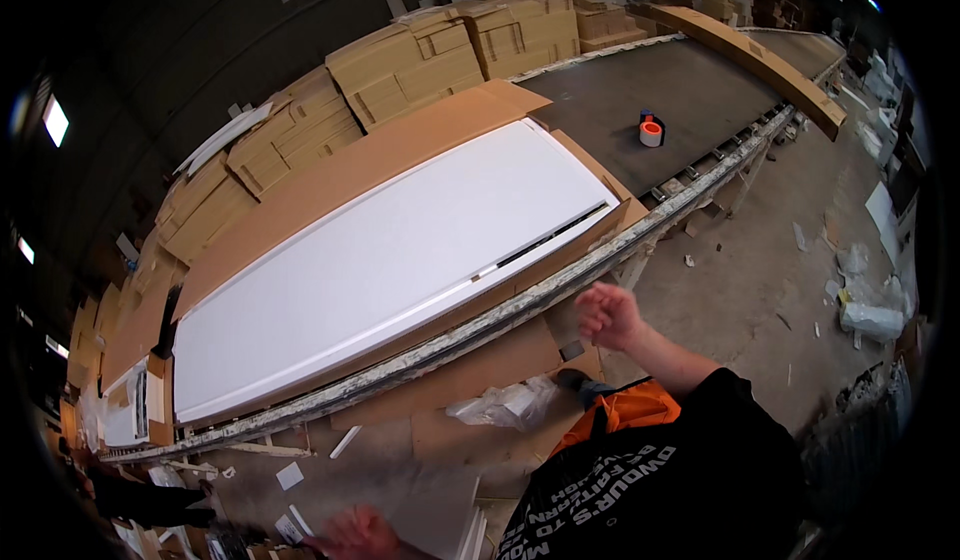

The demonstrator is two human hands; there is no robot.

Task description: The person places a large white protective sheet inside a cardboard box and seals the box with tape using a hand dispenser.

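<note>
My right hand (pixel 608 316) hovers beside the near edge of a long conveyor bench, its fingers loosely curled and slightly apart, with nothing visible in them. Low in the view, my left hand (pixel 358 533) is blurred and partly cut off; a dark shape shows by its fingers, too unclear to name. On the bench lies a large white panel (pixel 390 270) inside an opened cardboard box, whose long brown flap (pixel 340 185) is folded out along the far side. Neither hand touches the panel. A tape dispenser (pixel 652 132) with an orange-centred roll stands on the dark belt.
Stacks of flat cardboard boxes (pixel 400 68) line the bench's far side. A long narrow carton (pixel 760 60) lies across the belt at the far right. Clear plastic wrap (pixel 510 403) and cardboard lie on the floor below. Another person (pixel 150 500) is at the lower left.
</note>
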